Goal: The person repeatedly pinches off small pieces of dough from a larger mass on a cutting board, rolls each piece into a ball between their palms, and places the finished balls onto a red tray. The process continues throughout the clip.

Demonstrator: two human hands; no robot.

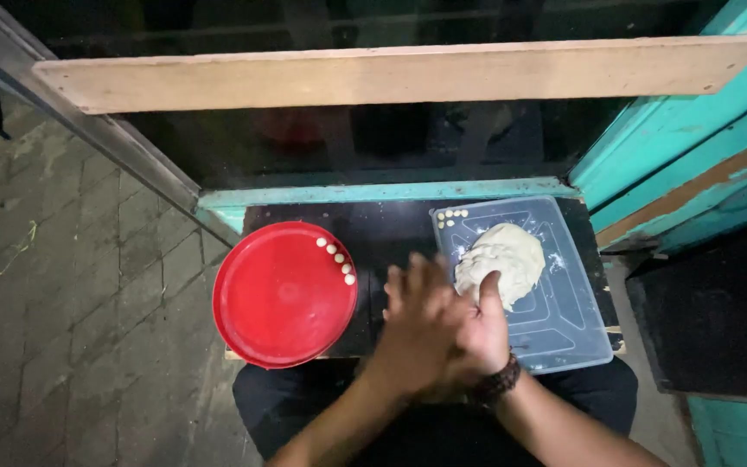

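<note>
We see our two hands pressed together palm to palm over the front edge of a small dark table [391, 227], the left hand [417, 333] laid over the right hand [486, 324]. The left fingers are stretched out flat and blurred; the right thumb points up toward the dough. Whether anything lies between the palms we cannot tell. Just beyond the right hand a pale, lumpy mass of dough [501, 259] rests on a clear plastic rectangular lid [564, 320], with a few small dough balls [451, 216] in its far left corner. To the left, a round red plastic tray [283, 298] carries a short row of little pale dough balls [336, 253] along its right rim
</note>
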